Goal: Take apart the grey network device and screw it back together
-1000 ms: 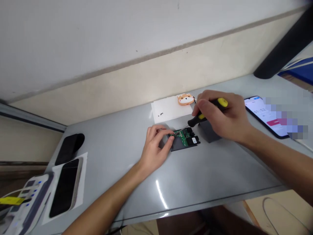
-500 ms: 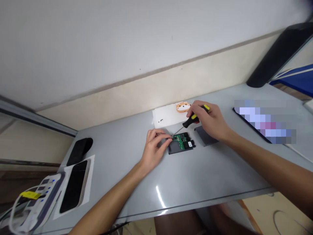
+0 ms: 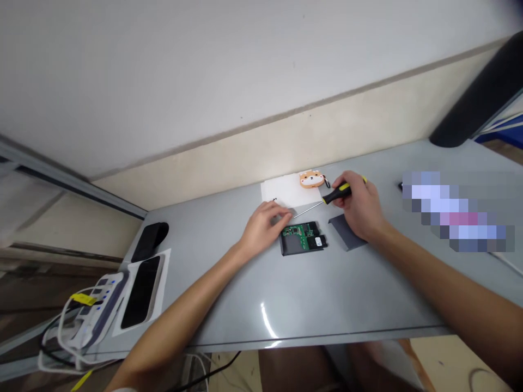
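Observation:
My right hand [image 3: 362,207] is wrapped round the black and yellow handle of a screwdriver [image 3: 337,193]. Its thin shaft slants down to the left, and the tip is close to the fingertips of my left hand [image 3: 265,228]. Those left fingers are pinched together; anything between them is too small to make out. Just below the tip, a shallow black case [image 3: 292,251] lies flat, holding a green circuit board [image 3: 303,231]. To its right, partly under my right hand, is a dark grey cover plate [image 3: 346,233].
Behind the case, a white sheet [image 3: 286,190] carries small dark bits and an orange dog-face case [image 3: 311,179]. At left are a phone [image 3: 141,294], a black curved object [image 3: 150,239] and a power strip [image 3: 98,307] with cables. A blurred-out screen [image 3: 453,212] lies right.
The screwdriver tip has lifted off the board's upper left corner, up and back. My left fingers have moved from the case's corner to just behind it, near the tip. The view has shifted slightly.

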The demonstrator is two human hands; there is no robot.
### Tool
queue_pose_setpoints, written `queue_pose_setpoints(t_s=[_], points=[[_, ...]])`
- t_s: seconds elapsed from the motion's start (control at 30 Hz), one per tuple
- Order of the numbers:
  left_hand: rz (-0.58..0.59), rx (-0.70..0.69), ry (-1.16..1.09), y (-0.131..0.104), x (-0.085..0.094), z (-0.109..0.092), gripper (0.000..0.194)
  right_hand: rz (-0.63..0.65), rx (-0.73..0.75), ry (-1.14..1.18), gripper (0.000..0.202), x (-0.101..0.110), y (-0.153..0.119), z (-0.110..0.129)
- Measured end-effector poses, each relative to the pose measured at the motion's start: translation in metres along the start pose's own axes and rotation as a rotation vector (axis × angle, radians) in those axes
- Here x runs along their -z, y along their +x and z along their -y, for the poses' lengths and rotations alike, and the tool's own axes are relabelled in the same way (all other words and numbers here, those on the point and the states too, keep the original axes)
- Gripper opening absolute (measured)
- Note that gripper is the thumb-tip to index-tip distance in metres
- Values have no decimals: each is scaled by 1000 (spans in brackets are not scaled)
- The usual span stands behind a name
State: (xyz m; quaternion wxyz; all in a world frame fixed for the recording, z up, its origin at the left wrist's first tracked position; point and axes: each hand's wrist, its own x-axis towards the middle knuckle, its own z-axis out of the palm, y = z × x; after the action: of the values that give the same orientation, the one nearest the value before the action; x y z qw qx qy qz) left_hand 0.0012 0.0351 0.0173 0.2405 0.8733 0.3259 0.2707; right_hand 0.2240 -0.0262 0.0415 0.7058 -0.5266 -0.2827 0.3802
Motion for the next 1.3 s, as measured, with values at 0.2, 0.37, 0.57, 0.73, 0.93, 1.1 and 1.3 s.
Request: queue_pose_setpoints(t_s=[0.2, 0.37, 0.57, 0.73, 0.93, 1.1, 1.3], points=[[72, 78, 132, 56, -7, -6, 14, -51, 7, -82, 25, -1, 1, -3], [157, 120, 257, 65, -13, -8, 14, -113, -38, -51, 27, -2, 0, 0], [193, 123, 243, 67, -10, 2, 13, -77, -65, -58, 26, -1, -1, 0], [215, 42, 36, 45, 4, 5, 22, -65, -64, -118, 26, 0, 0, 0], [37, -86, -153, -20, 12, 20, 23, 3, 36, -375, 26, -2, -9, 5], [70, -171, -36, -36, 12, 24, 23, 110, 263, -489, 28, -17, -24, 12], [117, -222, 98, -40, 15, 21, 29, 215, 426, -600, 34, -40, -29, 19]])
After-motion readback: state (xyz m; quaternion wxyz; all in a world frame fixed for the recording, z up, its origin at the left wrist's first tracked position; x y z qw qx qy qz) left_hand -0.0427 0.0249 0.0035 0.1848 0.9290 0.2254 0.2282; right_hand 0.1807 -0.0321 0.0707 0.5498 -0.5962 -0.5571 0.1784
